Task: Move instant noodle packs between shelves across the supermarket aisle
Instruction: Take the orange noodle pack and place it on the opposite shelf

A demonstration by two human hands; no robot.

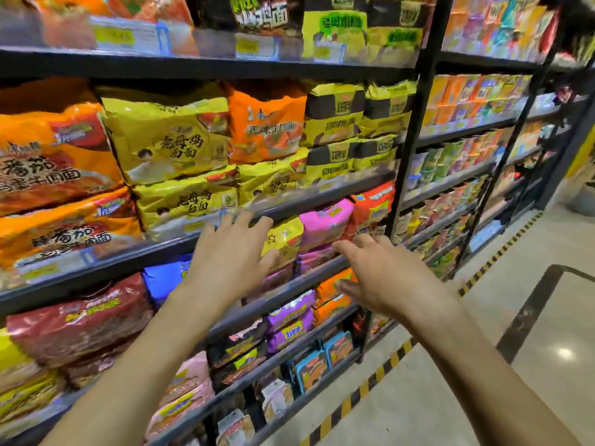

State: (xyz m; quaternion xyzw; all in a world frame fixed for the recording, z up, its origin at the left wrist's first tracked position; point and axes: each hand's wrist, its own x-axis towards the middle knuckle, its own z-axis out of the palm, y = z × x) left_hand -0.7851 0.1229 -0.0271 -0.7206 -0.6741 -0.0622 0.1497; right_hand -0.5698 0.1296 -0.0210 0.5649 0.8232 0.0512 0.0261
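Note:
Black shelves [180,244] on my left are packed with instant noodle packs. My left hand [228,255] is stretched out with fingers spread, in front of a yellow noodle pack [285,238] on the middle shelf, holding nothing. My right hand [383,278] is also open, fingers apart, hovering before the pink pack [325,220] and an orange pack [331,291] one shelf lower. Whether either hand touches a pack I cannot tell. Larger yellow multipacks [167,140] and orange multipacks [48,156] sit on the shelf above.
A black upright post [405,140] divides this shelf bay from further bays of snacks [467,149] to the right. The tiled aisle floor [450,381] runs along the right, marked with yellow-black hazard tape [380,371].

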